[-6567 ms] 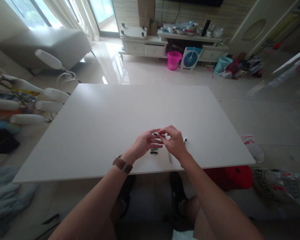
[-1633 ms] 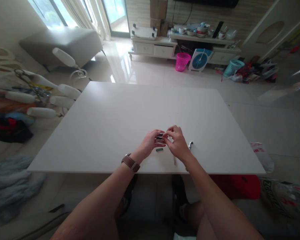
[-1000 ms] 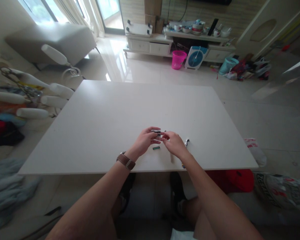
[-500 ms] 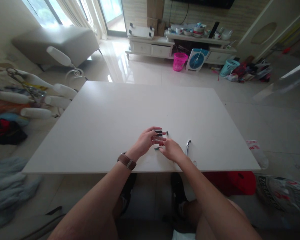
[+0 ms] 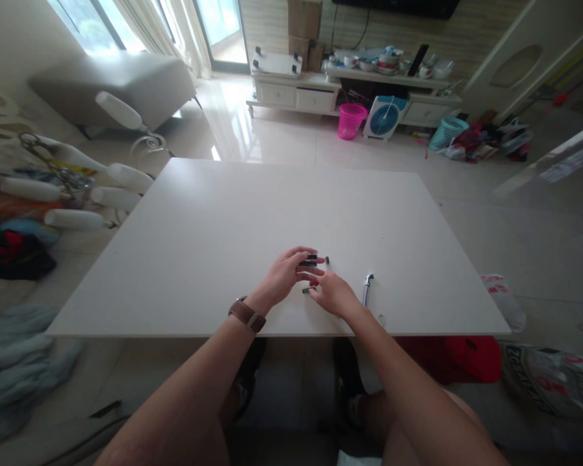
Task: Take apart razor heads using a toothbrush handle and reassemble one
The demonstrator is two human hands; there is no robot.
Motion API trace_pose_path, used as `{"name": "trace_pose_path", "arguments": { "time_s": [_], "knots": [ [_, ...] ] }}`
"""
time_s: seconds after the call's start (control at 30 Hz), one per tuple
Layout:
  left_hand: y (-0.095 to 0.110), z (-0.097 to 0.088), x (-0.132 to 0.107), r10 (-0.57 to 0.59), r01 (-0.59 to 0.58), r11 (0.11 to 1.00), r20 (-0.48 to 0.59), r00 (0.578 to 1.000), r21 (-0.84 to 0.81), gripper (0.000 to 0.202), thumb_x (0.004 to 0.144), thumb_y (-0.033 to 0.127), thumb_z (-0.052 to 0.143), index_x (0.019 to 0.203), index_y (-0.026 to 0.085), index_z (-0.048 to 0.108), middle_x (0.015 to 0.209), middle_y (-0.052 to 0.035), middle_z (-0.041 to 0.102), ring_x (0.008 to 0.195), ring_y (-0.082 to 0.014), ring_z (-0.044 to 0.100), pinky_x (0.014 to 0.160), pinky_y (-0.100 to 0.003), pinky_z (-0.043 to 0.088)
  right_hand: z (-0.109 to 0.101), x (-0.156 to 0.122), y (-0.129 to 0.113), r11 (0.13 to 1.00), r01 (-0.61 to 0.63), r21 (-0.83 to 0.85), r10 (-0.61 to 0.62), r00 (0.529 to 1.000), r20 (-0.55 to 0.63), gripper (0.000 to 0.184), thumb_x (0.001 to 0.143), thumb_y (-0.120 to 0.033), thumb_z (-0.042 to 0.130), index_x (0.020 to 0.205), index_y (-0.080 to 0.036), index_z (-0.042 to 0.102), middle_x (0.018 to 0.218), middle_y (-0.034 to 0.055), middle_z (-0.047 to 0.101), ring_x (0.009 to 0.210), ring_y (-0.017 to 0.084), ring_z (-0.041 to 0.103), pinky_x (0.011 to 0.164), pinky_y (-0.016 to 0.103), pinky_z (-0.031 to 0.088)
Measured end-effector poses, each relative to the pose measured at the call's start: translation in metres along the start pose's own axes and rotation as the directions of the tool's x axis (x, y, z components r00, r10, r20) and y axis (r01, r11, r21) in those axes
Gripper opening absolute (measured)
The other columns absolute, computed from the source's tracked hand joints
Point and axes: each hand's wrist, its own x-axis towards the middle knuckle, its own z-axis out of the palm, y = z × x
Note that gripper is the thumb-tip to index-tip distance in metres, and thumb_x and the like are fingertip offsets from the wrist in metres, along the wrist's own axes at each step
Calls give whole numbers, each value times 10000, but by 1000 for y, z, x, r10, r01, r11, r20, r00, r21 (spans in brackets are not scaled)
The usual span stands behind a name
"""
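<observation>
My left hand [image 5: 285, 276], a brown watch on its wrist, is closed round a small black device [image 5: 309, 261] held just above the white table [image 5: 208, 226]. My right hand [image 5: 334, 294] lies low on the table beside it, fingertips pinched on a small green piece [image 5: 306, 290]. A small dark cap [image 5: 326, 260] lies just beyond the hands. A thin metal tool with a bent end [image 5: 366, 288] rests to the right of my right hand.
A drying rack with white bars and clothes [image 5: 68, 194] stands left of the table. A grey sofa [image 5: 111, 84] is at the back left. A pink basket [image 5: 352, 120] and a blue fan [image 5: 383, 119] stand by the far cabinet. Bags [image 5: 548, 382] lie on the floor at right.
My right hand has left the black device and dropped down to the green piece on the table. The left hand keeps holding the device. The metal tool now shows uncovered.
</observation>
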Motion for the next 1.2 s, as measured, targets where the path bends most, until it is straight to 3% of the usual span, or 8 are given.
{"name": "trace_pose_path", "arguments": {
  "time_s": [0.17,0.33,0.77,1.03,1.2],
  "knots": [
    [-2,2,1,-2,2,999,-20,1000,43,144,873,230,556,948,115,601,953,-165,732,681,-178,697,568,-253,520,2,0,2,1000,-5,6,5,1000,-12,178,889,-289,584,1006,-207,690,1031,64,694,938,206,627,780,298,427],
    [-3,1,2,11,-4,996,-82,997,87,115,842,228,548,915,153,595,914,-113,719,648,-130,645,443,-171,374,3,1,3,1000,24,7,-24,999,-26,126,889,-263,578,934,-204,680,1018,61,689,933,193,620,762,284,411],
    [-4,-1,3,35,-24,993,-91,995,114,102,755,225,554,834,171,587,780,-79,689,588,-133,606,384,-181,326,3,1,2,999,40,-16,-40,999,-19,130,894,-250,561,908,-201,680,1019,61,689,928,184,614,762,272,403],
    [0,0,0,19,-15,997,-38,999,82,123,830,241,573,922,163,594,876,-86,698,640,-133,648,463,-184,428,0,-1,-1,1000,24,3,-24,1000,-16,127,896,-264,568,952,-203,664,999,55,690,903,194,618,718,282,398],
    [1,0,-1,28,-25,997,-33,999,72,126,867,272,582,932,163,581,905,-79,679,698,-160,677,510,-219,499,0,0,1,1000,28,13,-28,1000,-9,166,895,-257,582,1031,-195,652,1042,65,673,943,201,615,777,295,428]
  ]
}}
